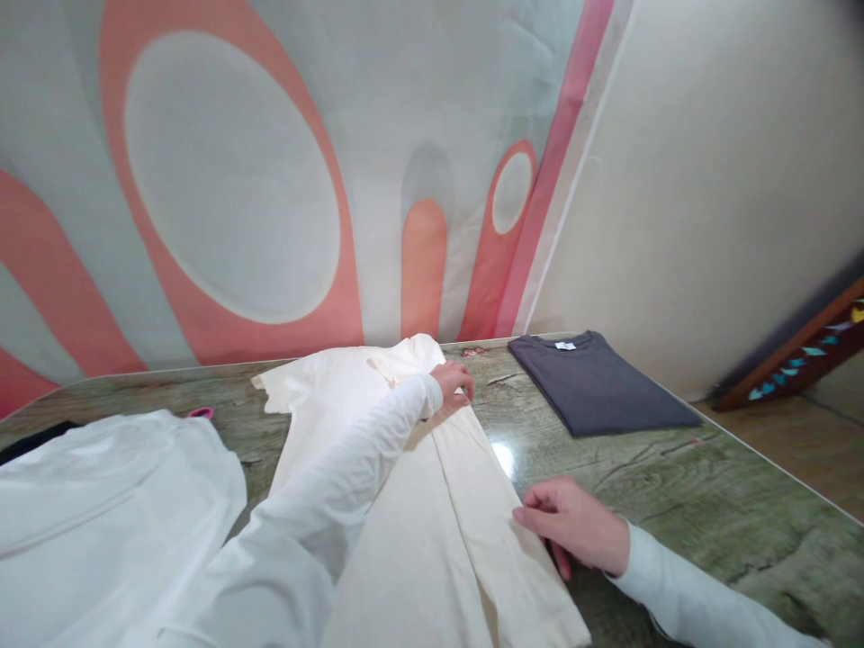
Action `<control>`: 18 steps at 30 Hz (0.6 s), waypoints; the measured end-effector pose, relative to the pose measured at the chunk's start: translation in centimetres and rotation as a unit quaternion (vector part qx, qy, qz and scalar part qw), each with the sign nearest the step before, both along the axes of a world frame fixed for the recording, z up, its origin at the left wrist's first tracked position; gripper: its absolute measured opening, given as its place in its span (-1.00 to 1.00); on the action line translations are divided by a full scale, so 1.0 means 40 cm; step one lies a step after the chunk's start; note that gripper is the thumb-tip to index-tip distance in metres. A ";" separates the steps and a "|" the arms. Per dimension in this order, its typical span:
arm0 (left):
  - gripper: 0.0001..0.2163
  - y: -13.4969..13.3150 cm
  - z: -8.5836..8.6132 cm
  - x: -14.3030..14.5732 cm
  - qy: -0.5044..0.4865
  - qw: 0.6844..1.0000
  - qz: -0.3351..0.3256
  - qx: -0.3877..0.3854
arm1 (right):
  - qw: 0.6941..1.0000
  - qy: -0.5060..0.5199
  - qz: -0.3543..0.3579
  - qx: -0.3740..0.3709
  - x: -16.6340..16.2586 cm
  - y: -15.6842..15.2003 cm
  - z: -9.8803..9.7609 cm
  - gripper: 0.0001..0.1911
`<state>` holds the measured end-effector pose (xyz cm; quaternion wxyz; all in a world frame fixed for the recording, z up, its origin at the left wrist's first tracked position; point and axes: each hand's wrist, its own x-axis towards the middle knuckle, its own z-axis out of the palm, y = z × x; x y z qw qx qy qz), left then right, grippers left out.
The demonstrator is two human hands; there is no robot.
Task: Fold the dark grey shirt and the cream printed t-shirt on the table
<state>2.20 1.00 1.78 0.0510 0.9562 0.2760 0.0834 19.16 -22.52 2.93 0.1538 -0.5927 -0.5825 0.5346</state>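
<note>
A cream T-shirt [418, 504] lies spread on the table, one short sleeve out to the left. Its right side is folded inward as a long strip, with a crease running down the body. My left hand [454, 387] reaches across the shirt to its upper right edge, fingers curled down onto the cloth there. Lower down, my right hand [573, 522] is at the shirt's right edge, thumb and fingers closed on the fabric; its other fingers curl beneath the palm.
A neatly folded dark grey T-shirt [598, 387] lies at the back right of the wood-patterned table [675, 486]. White clothing [114, 513] is heaped at the left, beside a small pink item [201, 413]. Behind the table stands a patterned wall [378, 180].
</note>
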 end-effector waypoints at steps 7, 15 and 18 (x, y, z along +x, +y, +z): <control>-0.91 -0.022 0.012 0.011 -0.016 0.997 0.069 0.038 | 1.000 -0.004 -0.013 0.027 0.011 0.001 -0.006 -0.76; -0.74 -0.141 0.046 0.023 0.001 0.987 0.150 0.059 | 0.981 -0.061 -0.099 0.158 0.118 0.092 -0.036 -0.81; -0.75 -0.167 0.030 0.043 0.042 0.991 0.114 0.051 | 0.968 -0.087 -0.112 0.209 0.147 0.120 -0.048 -0.79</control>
